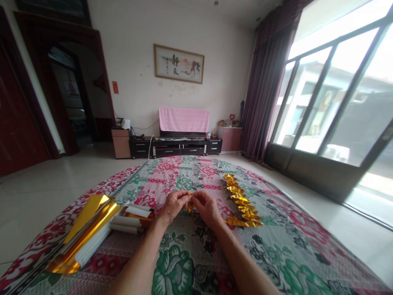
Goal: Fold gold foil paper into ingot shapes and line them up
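Note:
Both hands meet over the middle of the patterned cloth (175, 262), fingertips pinched together. Between them is a small piece of gold foil paper (190, 206), part of it hanging below the fingers. My left hand (175, 205) grips it from the left, my right hand (206, 207) from the right. To the right lies a row of folded gold paper ingots (241, 200), with several pieces set one behind another. On the left are a stack of gold foil sheets (89, 225) and some white-backed rolled sheets (130, 220).
Beyond the cloth stands a low black TV cabinet (172, 150) with a pink cloth (184, 119) over the screen. A purple curtain (259, 90) and glass doors (322, 98) are on the right. A dark red door (21, 106) is at the left.

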Tool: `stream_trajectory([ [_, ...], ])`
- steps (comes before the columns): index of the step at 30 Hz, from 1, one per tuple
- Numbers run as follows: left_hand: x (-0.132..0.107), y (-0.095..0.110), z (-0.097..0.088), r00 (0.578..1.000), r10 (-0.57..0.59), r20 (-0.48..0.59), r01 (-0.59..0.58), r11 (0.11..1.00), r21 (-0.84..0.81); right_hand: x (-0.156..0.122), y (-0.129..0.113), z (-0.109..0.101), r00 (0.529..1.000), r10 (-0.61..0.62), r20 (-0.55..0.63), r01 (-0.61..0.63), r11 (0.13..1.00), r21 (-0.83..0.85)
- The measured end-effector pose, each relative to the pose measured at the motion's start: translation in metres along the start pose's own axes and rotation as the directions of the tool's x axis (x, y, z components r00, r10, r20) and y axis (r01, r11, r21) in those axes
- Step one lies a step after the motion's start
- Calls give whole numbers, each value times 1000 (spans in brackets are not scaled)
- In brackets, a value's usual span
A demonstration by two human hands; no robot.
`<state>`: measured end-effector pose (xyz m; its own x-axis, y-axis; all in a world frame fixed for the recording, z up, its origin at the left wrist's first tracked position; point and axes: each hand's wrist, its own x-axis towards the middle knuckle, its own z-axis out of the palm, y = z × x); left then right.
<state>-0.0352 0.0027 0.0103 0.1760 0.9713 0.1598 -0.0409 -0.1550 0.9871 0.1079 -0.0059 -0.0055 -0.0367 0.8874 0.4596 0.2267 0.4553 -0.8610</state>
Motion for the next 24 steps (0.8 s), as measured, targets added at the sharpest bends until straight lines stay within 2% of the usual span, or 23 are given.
stream_trajectory([
  [5,0,-1,-1,1000,-14,-25,13,999,-42,0,0,1,997,68,38,-73,987,146],
  [12,2,-4,-3,998,-33,-53,27,993,-111,-2,-6,-2,993,110,49,-110,994,15],
  [18,1,-3,-2,999,-3,-45,-1,997,-76,-3,-9,-3,994,110,7,-110,993,-52],
  [24,0,1,3,993,38,-108,-41,999,-23,-3,-3,0,997,71,19,-70,997,-40],
])
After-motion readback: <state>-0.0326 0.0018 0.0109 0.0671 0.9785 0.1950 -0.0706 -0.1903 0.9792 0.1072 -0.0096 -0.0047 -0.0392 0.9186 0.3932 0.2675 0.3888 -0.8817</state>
